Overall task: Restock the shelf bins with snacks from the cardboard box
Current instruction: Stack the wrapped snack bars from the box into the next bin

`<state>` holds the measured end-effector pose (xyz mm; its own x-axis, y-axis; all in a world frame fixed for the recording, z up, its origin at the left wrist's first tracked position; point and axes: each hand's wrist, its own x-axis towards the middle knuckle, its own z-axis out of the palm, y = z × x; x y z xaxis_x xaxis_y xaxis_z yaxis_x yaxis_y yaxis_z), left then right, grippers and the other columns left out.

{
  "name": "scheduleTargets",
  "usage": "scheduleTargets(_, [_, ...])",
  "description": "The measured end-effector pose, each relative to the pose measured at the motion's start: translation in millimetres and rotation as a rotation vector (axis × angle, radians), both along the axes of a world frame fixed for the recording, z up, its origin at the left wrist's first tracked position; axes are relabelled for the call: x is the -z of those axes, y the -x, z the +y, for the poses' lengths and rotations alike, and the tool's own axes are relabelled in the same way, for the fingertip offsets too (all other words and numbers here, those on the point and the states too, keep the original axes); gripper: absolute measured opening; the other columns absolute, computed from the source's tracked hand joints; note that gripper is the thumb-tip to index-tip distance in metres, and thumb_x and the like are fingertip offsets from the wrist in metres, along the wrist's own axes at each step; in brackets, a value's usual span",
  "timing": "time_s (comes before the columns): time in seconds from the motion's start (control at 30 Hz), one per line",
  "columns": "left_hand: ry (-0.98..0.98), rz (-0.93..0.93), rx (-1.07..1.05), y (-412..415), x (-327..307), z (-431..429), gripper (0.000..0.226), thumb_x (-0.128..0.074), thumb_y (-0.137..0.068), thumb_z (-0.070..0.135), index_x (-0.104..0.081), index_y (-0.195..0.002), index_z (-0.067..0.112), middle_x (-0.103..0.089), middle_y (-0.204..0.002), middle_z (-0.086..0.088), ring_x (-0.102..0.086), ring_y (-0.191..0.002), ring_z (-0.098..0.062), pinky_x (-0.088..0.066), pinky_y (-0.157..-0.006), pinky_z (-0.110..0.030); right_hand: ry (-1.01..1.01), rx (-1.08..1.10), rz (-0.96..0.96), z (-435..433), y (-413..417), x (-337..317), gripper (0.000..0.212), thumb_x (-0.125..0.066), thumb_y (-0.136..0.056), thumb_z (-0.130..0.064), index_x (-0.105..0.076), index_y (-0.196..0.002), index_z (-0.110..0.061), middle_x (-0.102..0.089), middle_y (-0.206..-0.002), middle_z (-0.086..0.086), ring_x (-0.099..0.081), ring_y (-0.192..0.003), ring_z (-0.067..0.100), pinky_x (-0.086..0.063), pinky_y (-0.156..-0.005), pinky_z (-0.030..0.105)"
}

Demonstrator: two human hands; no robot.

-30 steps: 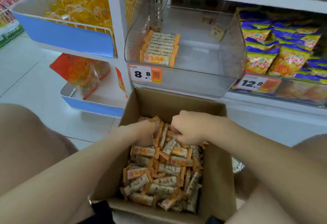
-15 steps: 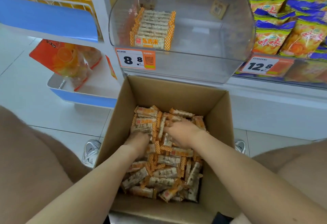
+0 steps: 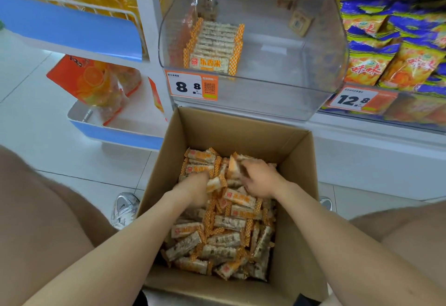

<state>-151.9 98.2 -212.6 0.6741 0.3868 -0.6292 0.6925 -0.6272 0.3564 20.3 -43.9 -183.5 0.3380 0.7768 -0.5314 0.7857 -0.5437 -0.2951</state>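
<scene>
In the head view, an open cardboard box (image 3: 241,124) is seen on the floor directly below a clear plastic shelf bin (image 3: 277,98), which carries an orange price tag (image 3: 191,86) on its front. The box is filled to about half its depth with loose snack bars (image 3: 229,233) in orange-checked wrappers, lying in a jumble. In the bin, one neat row of the same bars (image 3: 213,47) is stood against the left wall. The rest of the bin floor is bare apart from a small square packet (image 3: 299,22) at the back.

Both hands are lowered into the far half of the box. The left hand (image 3: 193,189) is pushed down among the bars and its fingers are buried, so it cannot be told whether anything is grasped. The right hand (image 3: 260,180) is curled round a few bars at the top of the pile, and one of them is tipped upward at the fingertips, though the spot is blurred.

The step in hand is judged to be the gathering of a handful. Restocking is judged to be at an early stage, given how little is in the bin. Next, the bars would need to be squared into a stack, lifted over the bin's front lip, and set upright beside the existing row. The slippery wrappers could let some drop.

To the right, blue and yellow snack bags (image 3: 386,59) are shelved.
</scene>
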Motion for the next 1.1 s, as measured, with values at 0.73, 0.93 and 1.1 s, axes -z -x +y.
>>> scheduleTargets(0.73, [0.706, -0.643, -0.585, 8.6, -180.9, 22.6, 0.028, -0.058, -0.097, -0.004, -0.073, -0.119, 0.006, -0.076, -0.111, -0.021, -0.071, -0.092, -0.026, -0.06, -0.082, -0.035, -1.01, 0.384, 0.497, -1.8, 31.4, -189.2, 0.035, -0.063, -0.1, -0.015, -0.044, -0.123, -0.033, -0.06, -0.065, -0.002, -0.05, -0.055, 0.019, -0.042, -0.053, 0.034])
scheduleTargets(0.93, [0.905, -0.804, -0.681, 9.8, -223.6, 20.6, 0.032, -0.051, -0.11, 0.021, -0.064, -0.133, 0.004, -0.072, -0.124, -0.022, -0.071, -0.105, -0.028, -0.059, -0.09, -0.037, -1.153, 0.566, 0.287, -5.1, 29.6, -203.7, 0.018, -0.083, -0.085, -0.014, -0.076, -0.093, -0.029, -0.075, -0.085, -0.013, -0.069, -0.079, 0.001, -0.048, -0.067, 0.016])
scheduleTargets(1.1, [0.853, -0.943, -0.751, 9.9, -249.1, 21.8, 0.035, -0.052, -0.109, 0.026, -0.064, -0.132, 0.002, -0.076, -0.114, -0.018, -0.073, -0.1, -0.027, -0.061, -0.091, -0.04, -1.06, 0.398, 0.298, 2.6, 25.2, -208.9, 0.022, -0.081, -0.091, -0.023, -0.079, -0.112, -0.029, -0.077, -0.095, -0.013, -0.068, -0.096, -0.001, -0.044, -0.073, 0.008])
